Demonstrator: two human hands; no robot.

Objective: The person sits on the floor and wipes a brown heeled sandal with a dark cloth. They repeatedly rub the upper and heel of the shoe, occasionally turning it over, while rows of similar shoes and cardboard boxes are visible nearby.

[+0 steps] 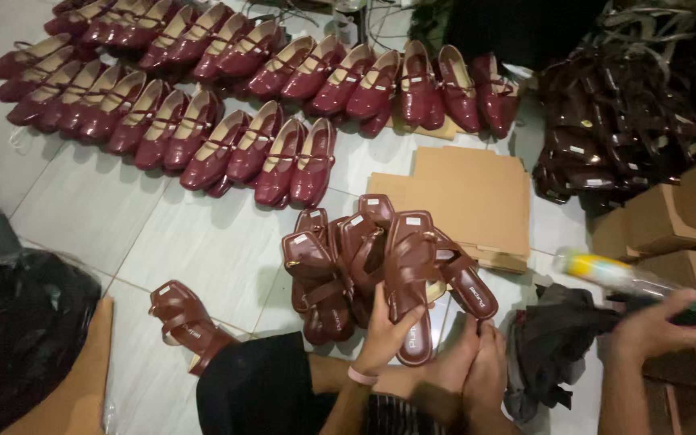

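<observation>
Sandals (364, 266), the brown strappy kind, sit piled on the floor (203, 242) just in front of the knees. Left hand (384, 330) has its grip clamped on the heel of one sandal (412, 282) at the near edge of the pile. Right hand (654, 326), off to the right, is closed around a clear spray bottle (630, 278). Risk as I see it: tugging that sandal could topple the leaning pile, and a loose squirt might hit the cardboard (469, 197) behind.
</observation>
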